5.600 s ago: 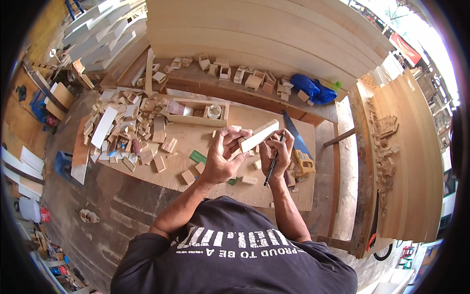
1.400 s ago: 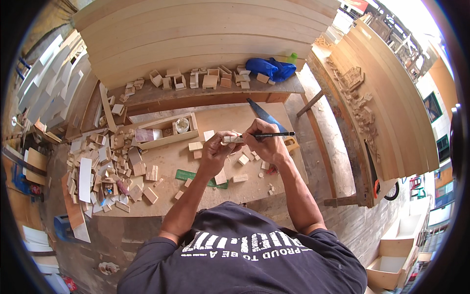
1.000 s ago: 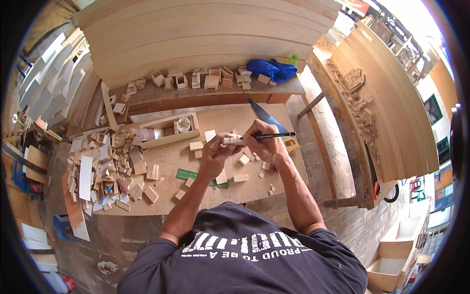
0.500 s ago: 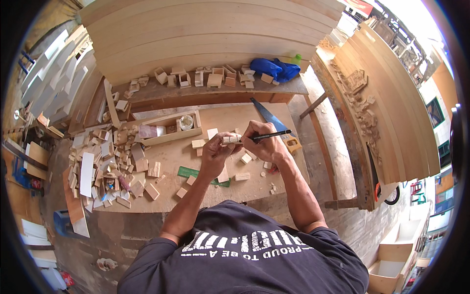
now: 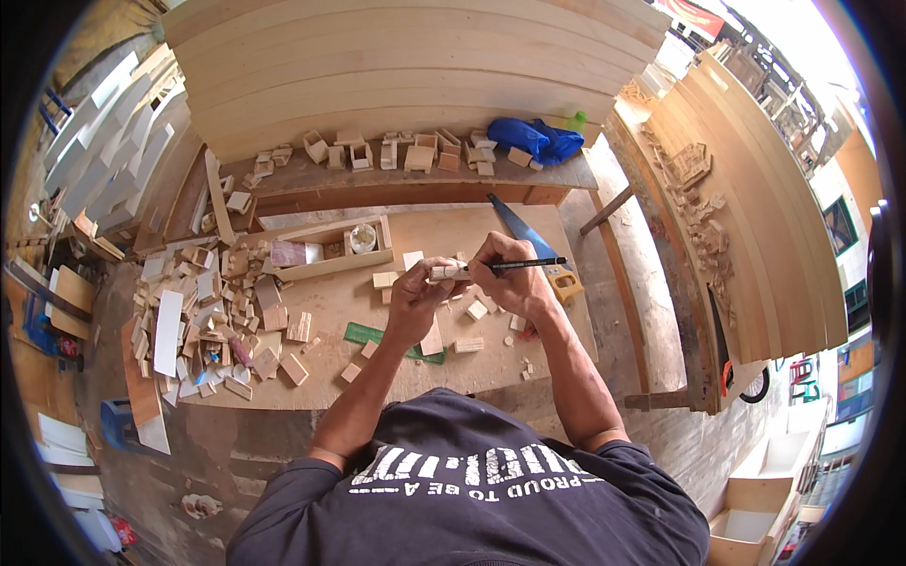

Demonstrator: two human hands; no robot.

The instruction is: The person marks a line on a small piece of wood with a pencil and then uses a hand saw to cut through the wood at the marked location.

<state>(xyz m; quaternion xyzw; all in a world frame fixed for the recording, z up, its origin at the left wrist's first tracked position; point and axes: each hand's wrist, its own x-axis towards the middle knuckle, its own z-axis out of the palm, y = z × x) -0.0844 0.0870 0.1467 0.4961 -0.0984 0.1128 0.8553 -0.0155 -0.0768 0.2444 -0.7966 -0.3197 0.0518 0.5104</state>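
Observation:
Pinched in the fingers of my left hand (image 5: 415, 302) is a small pale wooden block (image 5: 445, 273), raised above the plywood worktop (image 5: 453, 370). My right hand (image 5: 510, 281) grips a slim black pen (image 5: 530, 263); its tip end points left and meets or nearly meets the block. Small wooden pieces (image 5: 468, 345) lie beneath both hands. Under my left wrist a green flat strip (image 5: 361, 333) is partly covered. Just beyond my right hand rests a handsaw (image 5: 519, 224) with a yellow handle.
A heap of wood offcuts (image 5: 212, 311) covers the worktop's left side. Behind it stands a divided wooden box (image 5: 330, 268) holding a clear jar (image 5: 361, 238). Small open boxes (image 5: 420, 154) and a blue cloth-like bundle (image 5: 536, 141) line the back bench. Stacked boards (image 5: 764, 217) rise at right.
The view has shifted slightly. My hands stay together around the block, and the pen has turned a little to lie nearer level.

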